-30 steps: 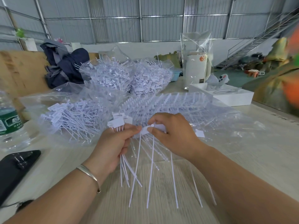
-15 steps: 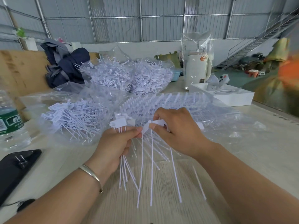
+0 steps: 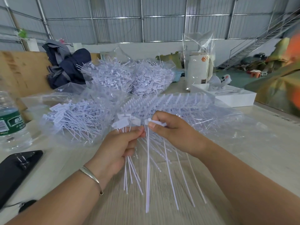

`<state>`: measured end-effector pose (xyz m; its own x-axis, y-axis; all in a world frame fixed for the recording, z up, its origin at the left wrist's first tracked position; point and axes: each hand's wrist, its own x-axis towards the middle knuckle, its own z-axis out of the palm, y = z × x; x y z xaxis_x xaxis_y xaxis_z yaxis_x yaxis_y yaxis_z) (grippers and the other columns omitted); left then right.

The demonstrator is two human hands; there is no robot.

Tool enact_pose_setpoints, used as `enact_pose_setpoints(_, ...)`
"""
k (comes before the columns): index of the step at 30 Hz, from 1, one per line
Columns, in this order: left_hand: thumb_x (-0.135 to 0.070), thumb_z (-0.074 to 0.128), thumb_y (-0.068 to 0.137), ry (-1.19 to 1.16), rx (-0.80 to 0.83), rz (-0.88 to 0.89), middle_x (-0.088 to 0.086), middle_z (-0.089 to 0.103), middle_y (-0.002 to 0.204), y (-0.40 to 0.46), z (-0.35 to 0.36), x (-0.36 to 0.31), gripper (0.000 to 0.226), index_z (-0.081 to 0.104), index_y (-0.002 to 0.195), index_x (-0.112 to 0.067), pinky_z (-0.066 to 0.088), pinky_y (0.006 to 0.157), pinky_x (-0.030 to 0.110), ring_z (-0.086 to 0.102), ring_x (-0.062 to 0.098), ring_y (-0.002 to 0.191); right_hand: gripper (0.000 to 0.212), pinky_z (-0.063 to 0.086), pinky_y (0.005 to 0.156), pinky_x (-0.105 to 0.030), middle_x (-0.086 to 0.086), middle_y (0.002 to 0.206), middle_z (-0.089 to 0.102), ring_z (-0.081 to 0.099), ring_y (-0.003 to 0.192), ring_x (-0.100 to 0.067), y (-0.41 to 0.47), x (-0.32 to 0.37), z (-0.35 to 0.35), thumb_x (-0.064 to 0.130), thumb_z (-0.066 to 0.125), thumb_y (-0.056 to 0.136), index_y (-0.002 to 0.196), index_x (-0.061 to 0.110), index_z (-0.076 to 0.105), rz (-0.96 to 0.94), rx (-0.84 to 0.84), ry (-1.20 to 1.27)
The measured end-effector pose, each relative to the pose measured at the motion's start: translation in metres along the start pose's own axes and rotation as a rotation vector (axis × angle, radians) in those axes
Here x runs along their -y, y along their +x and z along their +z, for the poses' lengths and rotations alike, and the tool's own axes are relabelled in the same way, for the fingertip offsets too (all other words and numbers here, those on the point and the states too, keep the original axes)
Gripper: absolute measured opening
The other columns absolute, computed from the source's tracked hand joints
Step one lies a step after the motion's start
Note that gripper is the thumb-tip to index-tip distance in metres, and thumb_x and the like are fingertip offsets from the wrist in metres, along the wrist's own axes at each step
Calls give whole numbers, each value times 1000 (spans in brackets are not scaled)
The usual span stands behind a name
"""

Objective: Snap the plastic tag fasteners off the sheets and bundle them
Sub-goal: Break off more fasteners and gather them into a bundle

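My left hand (image 3: pixel 119 146) grips a small bundle of loose white tag fasteners (image 3: pixel 129 172), their flat heads sticking up above my fist and their thin tails hanging below. My right hand (image 3: pixel 175 132) pinches the top strip of a fastener sheet (image 3: pixel 156 123) held just right of the bundle, its long tails (image 3: pixel 168 172) fanning down over the table. My left thumb and forefinger touch the sheet's leftmost fastener (image 3: pixel 147 159). More uncut fastener sheets (image 3: pixel 178 103) lie in clear plastic behind my hands.
A bag of loose fasteners (image 3: pixel 73 117) lies left of my hands, two fuller bags (image 3: pixel 129 77) behind. A water bottle (image 3: pixel 11 122) and a black phone (image 3: pixel 14 169) are at left. A white box (image 3: pixel 235 98), a white canister (image 3: pixel 197 70) and dark clothing (image 3: pixel 68 69) stand further back.
Both hands have risen slightly and drawn closer together. The sheet's tails have swung nearer to the bundle, and my left thumb and forefinger now meet the sheet's leftmost fastener.
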<state>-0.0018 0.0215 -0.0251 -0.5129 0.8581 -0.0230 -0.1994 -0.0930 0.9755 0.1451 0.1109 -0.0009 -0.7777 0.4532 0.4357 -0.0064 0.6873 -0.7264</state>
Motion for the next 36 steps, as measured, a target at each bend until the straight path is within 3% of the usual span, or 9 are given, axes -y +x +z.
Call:
enact_pose_setpoints(4,-6,57,90,2,142,-58,-9,35,44,-4,4,5,39,68,54,-18,15,30,13,22,0,33,32,29,52,-14,6,61,37,33,52,-2,1,-3,9,27,54,97,76,5,45,13,16,-14)
enact_pose_setpoints(6,-9,58,89,-24,181,-75,-9,39,44,-6,6,4,34,69,59,-18,17,29,13,23,0,33,32,33,53,-17,9,59,44,40,52,-4,2,-4,9,30,55,96,74,9,45,16,-14,-7)
enact_pose_setpoints(8,-10,56,92,-38,207,-75,-7,53,48,-7,7,0,22,69,74,-12,19,29,12,24,-1,33,35,45,65,-33,-8,70,59,57,66,-21,2,-7,7,32,56,95,78,2,47,28,-37,14)
enact_pose_setpoints(10,-13,55,94,-69,235,-85,0,65,61,-8,7,-1,19,68,80,-11,20,29,12,25,0,34,34,46,69,-40,-13,74,56,56,70,-29,1,-9,8,32,57,94,81,1,48,44,-63,29)
enact_pose_setpoints(12,-13,52,96,-50,195,-92,8,70,71,-8,8,-1,21,67,82,-12,20,29,13,25,1,34,30,45,67,-34,-4,68,49,51,65,-21,1,-11,9,30,58,94,80,5,49,48,-88,22)
enact_pose_setpoints(15,-9,46,99,-20,99,-94,6,68,64,-6,7,0,23,61,82,-9,19,28,12,27,1,32,26,30,54,-21,9,58,39,36,52,-6,0,-11,10,29,58,94,75,15,47,32,-112,-44)
enact_pose_setpoints(21,-15,54,96,-42,88,-66,-1,50,55,-1,0,-3,16,57,81,-10,20,29,13,28,2,33,25,29,54,-26,6,56,37,33,49,-8,-1,-9,8,29,58,94,76,15,47,43,-119,-83)
enact_pose_setpoints(26,-32,69,74,-42,102,-87,-7,36,51,0,-1,-3,22,62,83,-14,11,33,15,24,2,35,28,32,56,-29,5,59,42,36,52,-9,-2,-9,8,34,59,92,78,12,50,51,-118,-144)
enact_pose_setpoints(36,-19,74,63,-100,89,-64,-10,25,44,3,-5,-5,18,57,69,-18,12,29,13,17,3,31,32,28,49,-19,10,54,38,35,47,-6,-2,-10,7,37,61,90,77,9,51,20,-148,-133)
